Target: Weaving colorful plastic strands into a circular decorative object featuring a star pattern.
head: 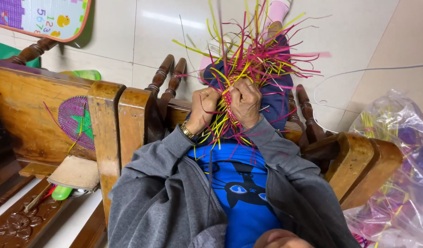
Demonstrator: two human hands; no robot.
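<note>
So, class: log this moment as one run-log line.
left hand: fist on strips | right hand: fist on strips | pink and yellow strips: fan outward | woven mat: on wooden chair

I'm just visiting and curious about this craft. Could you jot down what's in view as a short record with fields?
Left hand: fist closed on strips
Right hand: fist closed on strips
Strips: pink and yellow, fanning outward from the hands
Seat: wooden chair
Woven disc: purple with green star, on the next chair
Bag: clear, holding more coloured strips, at right
Floor: pale tiles
</note>
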